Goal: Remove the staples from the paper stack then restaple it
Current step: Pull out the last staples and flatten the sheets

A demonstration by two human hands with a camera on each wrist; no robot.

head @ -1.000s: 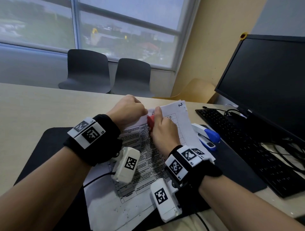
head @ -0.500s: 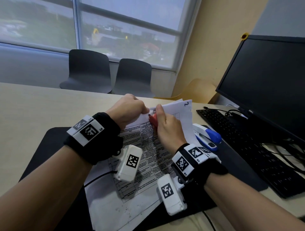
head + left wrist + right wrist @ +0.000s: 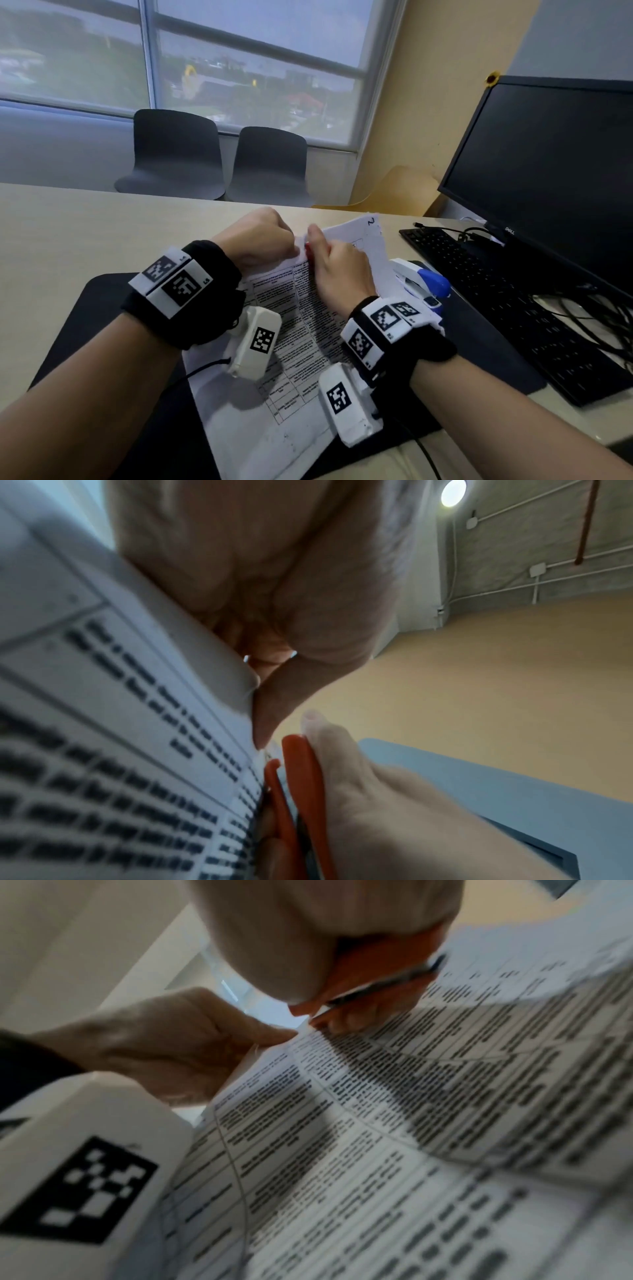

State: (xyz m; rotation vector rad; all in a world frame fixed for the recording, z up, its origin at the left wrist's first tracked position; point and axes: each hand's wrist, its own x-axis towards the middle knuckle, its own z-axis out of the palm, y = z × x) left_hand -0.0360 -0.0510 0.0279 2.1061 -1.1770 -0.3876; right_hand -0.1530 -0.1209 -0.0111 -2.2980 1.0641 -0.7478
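Near the middle of the head view our left hand (image 3: 255,241) pinches the paper stack (image 3: 291,329) at its top corner to brace it, so our right hand (image 3: 339,270), gripping the red staple remover (image 3: 301,791), can bite there (staple itself unseen).

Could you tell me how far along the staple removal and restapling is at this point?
Nothing looks finished. In hand: left hand pinches the paper stack corner; right hand grips the red staple remover there. Left: restapling; the blue-and-white stapler lies untouched.
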